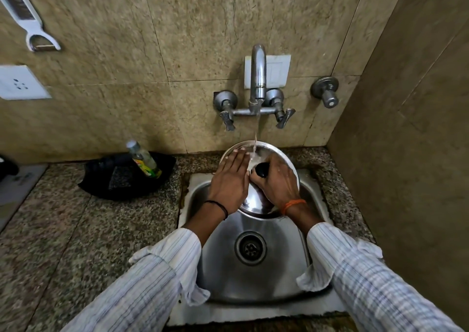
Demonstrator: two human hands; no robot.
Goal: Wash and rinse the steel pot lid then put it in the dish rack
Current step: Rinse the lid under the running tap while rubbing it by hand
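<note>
The round steel pot lid (253, 199) is tilted over the back of the steel sink (253, 278), top side towards me. Water from the tap (258, 75) falls onto its upper part. My right hand (276, 184) is closed around the lid's black knob (262, 169). My left hand (229, 179) lies flat on the lid's left half, fingers stretched to the rim. No dish rack is in view.
A black tray (121, 179) with a dish-soap bottle (144, 160) sits on the speckled stone counter to the left of the sink. A white peeler (28, 19) hangs on the tiled wall. The side wall stands close on the right.
</note>
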